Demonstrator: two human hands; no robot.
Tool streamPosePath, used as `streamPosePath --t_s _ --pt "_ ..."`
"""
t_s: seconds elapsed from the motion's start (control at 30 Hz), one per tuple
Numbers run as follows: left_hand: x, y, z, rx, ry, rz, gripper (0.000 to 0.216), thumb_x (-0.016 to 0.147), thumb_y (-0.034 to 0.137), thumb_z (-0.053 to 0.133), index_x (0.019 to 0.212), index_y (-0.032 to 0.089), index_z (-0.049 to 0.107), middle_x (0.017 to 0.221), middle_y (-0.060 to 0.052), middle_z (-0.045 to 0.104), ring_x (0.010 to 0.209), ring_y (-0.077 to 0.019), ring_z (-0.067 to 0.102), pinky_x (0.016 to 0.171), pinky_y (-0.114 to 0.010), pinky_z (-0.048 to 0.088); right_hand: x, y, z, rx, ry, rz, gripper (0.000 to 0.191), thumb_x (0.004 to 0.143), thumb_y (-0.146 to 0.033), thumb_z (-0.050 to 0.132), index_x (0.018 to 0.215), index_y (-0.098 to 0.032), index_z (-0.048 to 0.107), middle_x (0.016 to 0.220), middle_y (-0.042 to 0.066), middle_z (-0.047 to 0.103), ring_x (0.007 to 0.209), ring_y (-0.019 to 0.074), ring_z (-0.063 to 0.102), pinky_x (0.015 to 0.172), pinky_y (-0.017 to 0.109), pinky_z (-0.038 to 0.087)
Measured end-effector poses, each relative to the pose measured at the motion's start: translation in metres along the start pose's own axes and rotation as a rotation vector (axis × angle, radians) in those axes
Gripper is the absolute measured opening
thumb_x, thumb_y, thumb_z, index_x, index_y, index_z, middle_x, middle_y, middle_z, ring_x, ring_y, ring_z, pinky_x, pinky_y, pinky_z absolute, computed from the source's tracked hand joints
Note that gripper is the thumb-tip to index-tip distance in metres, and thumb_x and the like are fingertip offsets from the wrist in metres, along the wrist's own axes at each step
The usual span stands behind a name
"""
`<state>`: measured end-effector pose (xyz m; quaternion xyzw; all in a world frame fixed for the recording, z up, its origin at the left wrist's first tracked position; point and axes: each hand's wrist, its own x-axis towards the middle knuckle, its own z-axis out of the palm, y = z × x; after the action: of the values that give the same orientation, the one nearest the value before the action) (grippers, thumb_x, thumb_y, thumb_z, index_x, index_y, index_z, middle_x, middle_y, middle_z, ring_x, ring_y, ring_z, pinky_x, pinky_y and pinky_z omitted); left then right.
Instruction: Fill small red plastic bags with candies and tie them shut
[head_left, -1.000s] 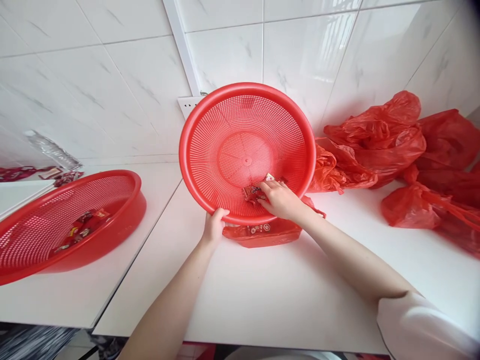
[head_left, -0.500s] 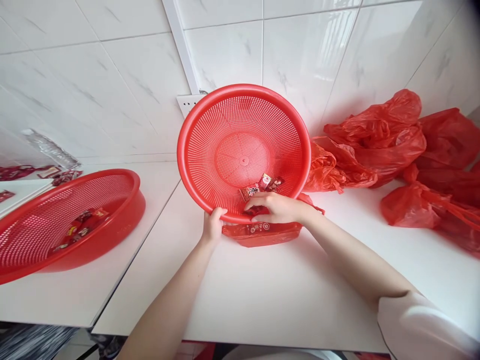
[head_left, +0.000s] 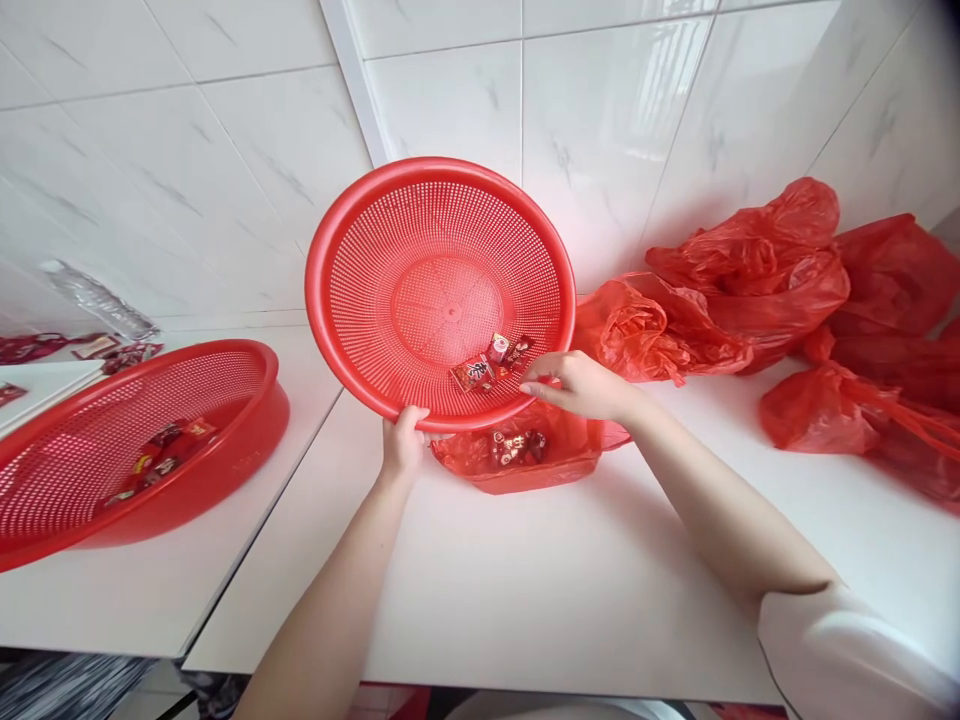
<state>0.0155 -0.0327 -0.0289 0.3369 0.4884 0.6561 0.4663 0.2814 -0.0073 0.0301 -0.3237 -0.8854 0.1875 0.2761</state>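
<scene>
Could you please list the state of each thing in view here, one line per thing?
Tilted basket: tipped up on edge, a few wrapped candies at its low side.
Left hand: gripping the tilted basket's lower rim.
Right hand: open, fingers at the rim near the candies.
Open red bag: lying under the basket, candies inside.
Second basket: flat on the counter, holding some candies.
Red bags: crumpled against the wall.

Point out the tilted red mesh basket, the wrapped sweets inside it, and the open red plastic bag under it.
Tilted red mesh basket (head_left: 390, 260): head view, perforated inner wall.
Wrapped sweets (head_left: 472, 373): head view, largest red wrapper.
Open red plastic bag (head_left: 559, 455): head view, its right side.
</scene>
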Motion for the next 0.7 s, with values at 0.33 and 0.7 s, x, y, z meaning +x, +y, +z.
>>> streamPosePath --t_s 0.33,0.7 --pt "-0.009 -0.01 0.004 0.031 -0.092 0.02 0.021 0.058 0.022 0.064 0.077 0.017 0.059 0.07 0.0 0.059 0.063 -0.0192 0.062 0.052 -0.031 0.055 0.001 0.004 0.033 -0.195 -0.207 0.0 0.071 0.092 -0.055 0.051 0.15 -0.016 0.035 0.147 0.018 0.047 0.138 0.0333 0.041 0.116 0.057 0.022" --pt "-0.003 -0.007 0.004 0.011 -0.015 -0.014 0.029 0.056 0.025 0.063 0.083 0.016 0.057 0.071 0.0 0.058 0.065 -0.0206 0.064 0.052 -0.033 0.056 0.003 -0.001 0.019 0.176 -0.127 -0.108 0.023 0.091 -0.021 0.057 0.111 -0.02 0.068 0.103 0.005 0.073 0.09 0.0168 0.068 0.084 0.03 0.051"
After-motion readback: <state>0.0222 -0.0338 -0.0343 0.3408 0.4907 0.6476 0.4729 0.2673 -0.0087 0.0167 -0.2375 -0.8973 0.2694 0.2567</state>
